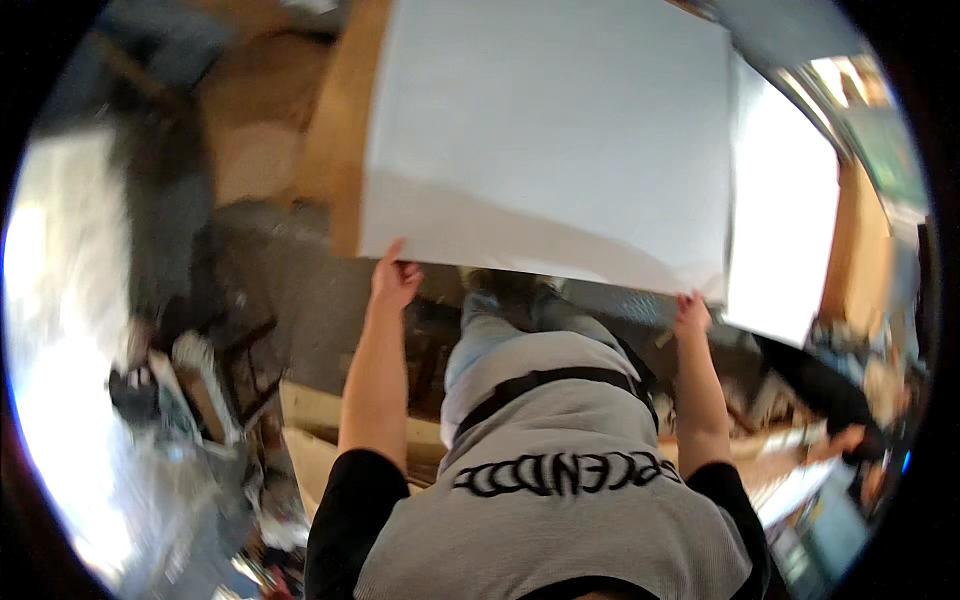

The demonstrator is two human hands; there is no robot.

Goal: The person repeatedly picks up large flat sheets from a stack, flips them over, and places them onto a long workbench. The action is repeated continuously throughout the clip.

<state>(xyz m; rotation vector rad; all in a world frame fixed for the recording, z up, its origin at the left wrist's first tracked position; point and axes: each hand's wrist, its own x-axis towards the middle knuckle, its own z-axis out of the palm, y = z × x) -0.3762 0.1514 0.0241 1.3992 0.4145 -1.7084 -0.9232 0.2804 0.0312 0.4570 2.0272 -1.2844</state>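
Observation:
A large white sheet (560, 130) spreads out in front of me, its near edge towards my body. At its near left corner my left hand (396, 280) is closed, thumb on top and fingers curled below the edge. My right hand (691, 313) pinches the near right corner. Whether the sheet is paper or thin board I cannot tell. Under its left side a strip of brown board or tabletop (347, 170) shows. A second, brighter white sheet (782, 205) lies along the right side, partly hidden by the first.
A person in black (835, 400) is at the right, blurred. Pale wooden boards (310, 420) lie beside my left arm and behind. At the left are clutter and crumpled clear plastic (185, 500). Brown cardboard-like pieces (255, 120) stand at the far left. Grey floor (300, 260) shows between.

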